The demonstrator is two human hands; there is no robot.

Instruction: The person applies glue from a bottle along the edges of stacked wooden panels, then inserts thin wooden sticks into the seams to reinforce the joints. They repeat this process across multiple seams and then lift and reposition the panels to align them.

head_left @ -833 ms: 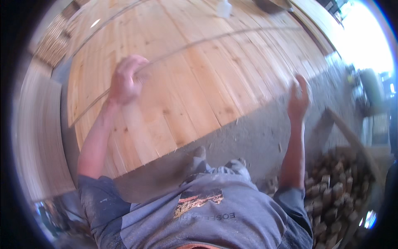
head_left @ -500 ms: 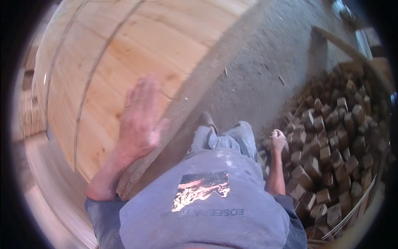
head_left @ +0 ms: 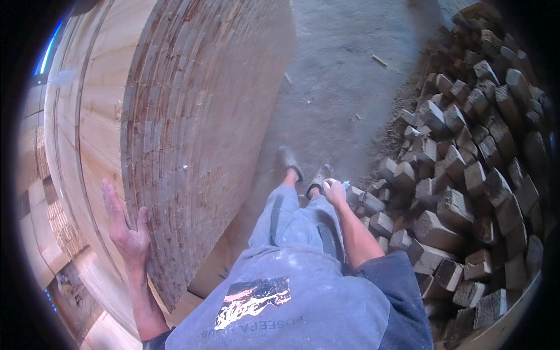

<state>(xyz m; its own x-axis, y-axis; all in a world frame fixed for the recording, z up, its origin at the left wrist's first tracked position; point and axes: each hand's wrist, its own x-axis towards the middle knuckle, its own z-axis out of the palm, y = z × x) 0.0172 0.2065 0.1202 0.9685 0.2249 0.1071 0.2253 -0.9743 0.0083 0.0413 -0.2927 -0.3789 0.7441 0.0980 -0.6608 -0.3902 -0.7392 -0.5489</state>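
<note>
At the left stands a tall stack of wide, thin wooden boards (head_left: 204, 122), its layered edges facing me. My left hand (head_left: 129, 230) is at the near corner of the stack, fingers stretched out and thumb apart. It holds nothing; whether the palm presses on the wood I cannot tell. My right hand (head_left: 334, 192) is in front of my legs, above my shoes, with its fingers curled closed. A small pale blue tip shows beside those fingers, but what it belongs to is too small to make out.
To the right lies a big heap of short square wood blocks (head_left: 455, 210), close to my right arm. A grey, dusty floor (head_left: 344, 70) runs between stack and heap, with a small wood scrap (head_left: 380, 60) on it. More stacked lumber (head_left: 44, 216) stands at far left.
My left hand has gone from over the top board to the stack's near corner. My right hand has come from beside the blocks to in front of my legs. The view has turned, showing the stack's side.
</note>
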